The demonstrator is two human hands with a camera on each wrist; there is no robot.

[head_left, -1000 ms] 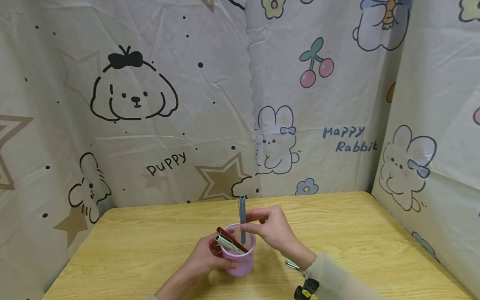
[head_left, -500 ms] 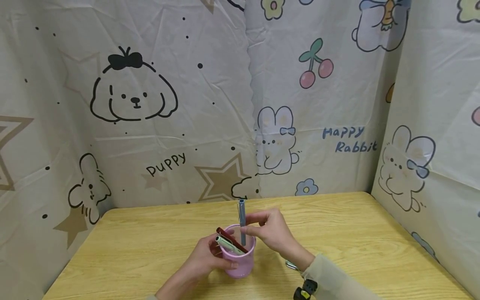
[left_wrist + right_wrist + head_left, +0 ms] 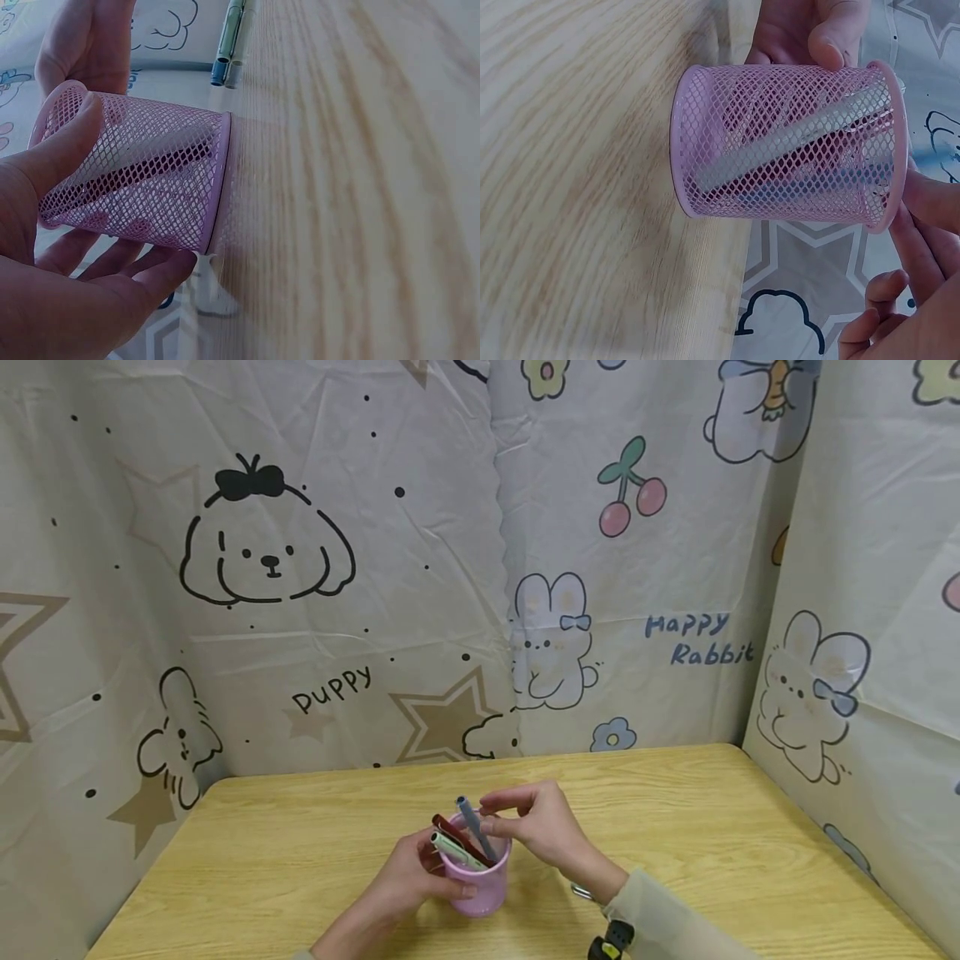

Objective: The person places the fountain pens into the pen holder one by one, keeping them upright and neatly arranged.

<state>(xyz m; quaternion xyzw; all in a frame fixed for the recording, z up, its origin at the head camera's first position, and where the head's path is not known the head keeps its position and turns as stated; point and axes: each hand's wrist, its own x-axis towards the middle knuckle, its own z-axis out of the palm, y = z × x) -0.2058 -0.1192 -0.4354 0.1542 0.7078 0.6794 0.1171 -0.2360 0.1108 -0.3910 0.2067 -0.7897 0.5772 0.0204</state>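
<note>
Our left grip (image 3: 412, 872) is clamped round the pink mesh cup (image 3: 478, 894); inside it, just left of our right grip (image 3: 543, 824), whose thumb and forefinger stand apart, leans the blue pen (image 3: 470, 817).

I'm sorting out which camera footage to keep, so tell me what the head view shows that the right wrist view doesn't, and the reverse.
Only the head view: the puppy lettering, the cherry print, and a small object lying on the table by the right sleeve.

Only the right wrist view: lower lengths of the pale green pen, dark red pen and blue pen, seen through the pink mesh cup.

Both: the cup with those pens in it, the left hand holding it, the right hand near its rim, and the table.
</note>
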